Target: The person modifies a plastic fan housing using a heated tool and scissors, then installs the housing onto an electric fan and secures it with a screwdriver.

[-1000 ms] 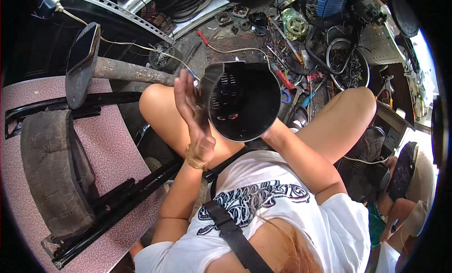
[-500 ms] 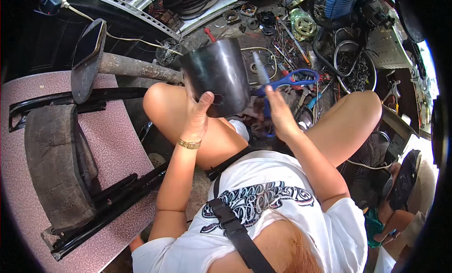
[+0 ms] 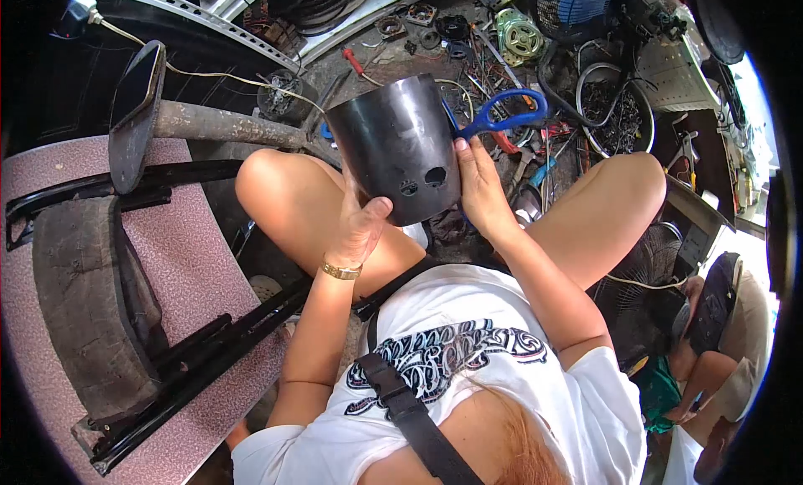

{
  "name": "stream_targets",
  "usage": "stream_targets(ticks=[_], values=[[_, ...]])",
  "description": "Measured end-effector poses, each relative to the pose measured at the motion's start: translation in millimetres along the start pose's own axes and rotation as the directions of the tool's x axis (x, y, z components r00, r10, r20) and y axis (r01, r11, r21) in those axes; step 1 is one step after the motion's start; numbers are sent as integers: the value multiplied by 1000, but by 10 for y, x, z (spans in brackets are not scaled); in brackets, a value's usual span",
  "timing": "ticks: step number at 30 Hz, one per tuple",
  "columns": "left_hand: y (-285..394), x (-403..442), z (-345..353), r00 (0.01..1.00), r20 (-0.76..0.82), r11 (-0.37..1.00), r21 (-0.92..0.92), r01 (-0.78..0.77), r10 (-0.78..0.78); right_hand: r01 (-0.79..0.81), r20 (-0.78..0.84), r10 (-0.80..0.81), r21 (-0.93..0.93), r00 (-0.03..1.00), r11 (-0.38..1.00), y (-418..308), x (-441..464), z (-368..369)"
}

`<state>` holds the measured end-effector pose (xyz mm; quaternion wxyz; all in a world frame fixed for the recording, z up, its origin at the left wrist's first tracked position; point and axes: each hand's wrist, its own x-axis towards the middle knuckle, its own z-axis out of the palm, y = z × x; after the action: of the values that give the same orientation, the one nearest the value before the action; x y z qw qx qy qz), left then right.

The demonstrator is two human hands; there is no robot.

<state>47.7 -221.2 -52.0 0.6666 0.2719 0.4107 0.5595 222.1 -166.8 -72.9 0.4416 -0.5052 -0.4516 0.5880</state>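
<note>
A glossy black plastic cylinder (image 3: 389, 142), tilted, is held above my lap. Two rough-edged holes show low on its near side. My left hand (image 3: 363, 227) grips it from the left, thumb on the near face and the other fingers mostly hidden behind it. On the opposite side my right hand (image 3: 485, 188) is closed around blue-handled scissors (image 3: 483, 124), its fingertips against the cylinder wall. One handle loop sticks out to the upper right; the blades are mostly hidden behind the cylinder.
A metal anvil-like post (image 3: 226, 124) stands left, near a pink board (image 3: 192, 251) bearing a curved rubber piece (image 3: 92, 301) and black metal bars. Ahead are scattered tools, a bowl of metal bits (image 3: 617, 117) and a blue fan (image 3: 577, 8). Another person's arm (image 3: 707, 380) shows at right.
The cylinder has turned and tilted, bringing two holes into view. My right hand has moved left against it, and the scissors' blades, visible before, have gone behind it.
</note>
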Motion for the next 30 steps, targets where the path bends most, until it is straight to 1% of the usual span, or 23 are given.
stream_targets(ticks=[1, 3, 4, 5, 6, 7, 8, 9, 10, 11, 13, 14, 16, 19, 21, 22, 23, 24, 25, 26, 27, 28, 30], values=[[-15, -3, 0, 1000, -1, 1000, 2, 1, -1, 12, 11, -11, -91, 1000, 996, -45, -8, -13], [-30, 15, 3, 988, -28, 988, -12, -152, 152, 51, 55, -37, -276, 998, 960, -87, 10, -104], [-15, 35, -32, 987, -31, 988, -9, -157, 156, 78, 88, -48, -370, 995, 926, -84, 32, -222], [6, 62, -80, 981, -58, 983, 3, -183, 183, 277, 105, -257, -363, 961, 889, -85, 52, -314], [29, 84, -117, 974, -86, 978, 14, -210, 210, 82, 38, -74, -358, 997, 930, -274, 4, -395], [80, 99, -114, 972, -91, 976, 14, -217, 217, 268, 113, -248, -549, 962, 792, -257, 47, -583], [153, 110, -86, 963, -115, 967, 104, -234, 245, 172, 118, -125, -690, 985, 703, -364, 10, -693], [199, 108, -69, 953, -137, 950, 194, -242, 271, 282, 195, -206, -735, 959, 617, -478, -53, -747], [207, 105, -63, 952, -142, 950, 197, -242, 272, 384, 275, -277, -764, 921, 519, -581, -109, -776], [206, 109, -48, 947, -163, 949, 202, -242, 276, 383, 274, -275, -763, 921, 521, -682, -144, -775], [194, 125, -21, 946, -172, 949, 206, -239, 275, 512, 466, -221, -819, 857, 260, -825, -193, -755], [187, 124, -8, 944, -189, 954, 186, -237, 271, 506, 459, -221, -823, 860, 259, -827, -186, -749], [171, 115, 24, 943, -201, 958, 165, -234, 264, 543, 515, -174, -811, 839, 218, -827, -128, -730], [153, 104, 78, 953, -184, 968, 116, -222, 241, 546, 518, -174, -802, 838, 241, -784, -74, -677], [135, 97, 117, 950, -215, 974, 70, -217, 227, 559, 528, -186, -791, 829, 247, -730, -82, -621], [111, 99, 121, 950, -215, 973, 71, -218, 228, 501, 488, -124, -807, 864, 314, -705, -114, -590], [73, 93, 118, 926, -234, 952, 156, -265, 296, 432, 446, -56, -820, 893, 376, -671, -143, -561], [39, 91, 129, 899, -245, 921, 240, -306, 363, 427, 440, -55, -822, 896, 376, -610, -151, -534], [12, 94, 158, 902, -240, 923, 236, -303, 358, 333, 399, 14, -786, 917, 521, -541, -154, -508], [-20, 91, 190, 883, -288, 924, 213, -318, 370, 226, 367, 89, -729, 926, 646, -513, -157, -478], [-46, 81, 215, 861, -337, 923, 191, -333, 380, 147, 350, 133, -667, 927, 730, -530, -178, -429], [-87, 72, 206, 863, -335, 924, 189, -332, 379, 146, 347, 133, -669, 928, 729, -515, -205, -405], [-190, 88, 129, 774, -312, 801, 457, -387, 552, 171, 354, 5, -466, 935, 868, -411, -218, -357]])
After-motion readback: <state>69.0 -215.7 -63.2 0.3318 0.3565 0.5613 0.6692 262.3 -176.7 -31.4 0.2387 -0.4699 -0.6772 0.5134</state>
